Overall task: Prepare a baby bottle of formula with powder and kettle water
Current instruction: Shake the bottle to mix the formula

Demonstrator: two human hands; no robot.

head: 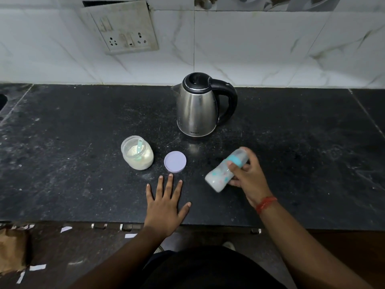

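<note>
Shaking seems to be the step: the right hand [248, 176] is gripping the capped, tilted, blurred bottle [225, 171] at right of centre, the left hand [166, 205] is lying flat and empty on the worktop [83, 122], and setting it upright looks next.

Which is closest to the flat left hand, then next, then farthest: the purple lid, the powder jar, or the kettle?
From the left hand:
1. Purple lid, just beyond the fingertips.
2. Powder jar, farther, off to the left, open with a scoop inside.
3. Kettle, farthest, at the back near the wall.
</note>
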